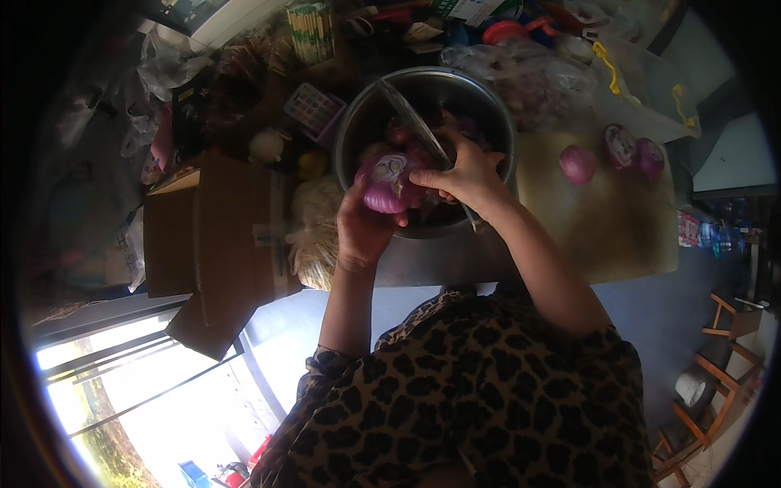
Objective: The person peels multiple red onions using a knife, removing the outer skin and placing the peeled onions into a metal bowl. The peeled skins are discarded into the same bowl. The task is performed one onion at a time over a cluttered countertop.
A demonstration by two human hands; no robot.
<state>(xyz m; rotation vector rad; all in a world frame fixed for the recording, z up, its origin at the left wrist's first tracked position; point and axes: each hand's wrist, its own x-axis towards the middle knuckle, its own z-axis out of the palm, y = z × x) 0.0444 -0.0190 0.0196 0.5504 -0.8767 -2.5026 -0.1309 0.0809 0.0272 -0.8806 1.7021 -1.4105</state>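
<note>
A red onion (393,198) with a cut, pale end facing up rests in my left hand (360,229), whose fingers wrap its near side. My right hand (473,174) grips a knife (415,119); its long blade points up and to the left. The right thumb presses against the onion's right side. Both hands are over a large metal basin (497,100), which holds onion pieces and other dark contents in shadow. To the right, a whole peeled red onion (577,164) and two cut ones (620,146) (650,158) sit on a cutting board (604,235).
An open cardboard box (226,232) stands left of the basin, beside a plastic bag (314,235) of pale strands. Behind are a container of wooden sticks (311,36), a purple box (317,116) and a clear plastic bag (543,91). Wooden chairs (720,390) are at lower right.
</note>
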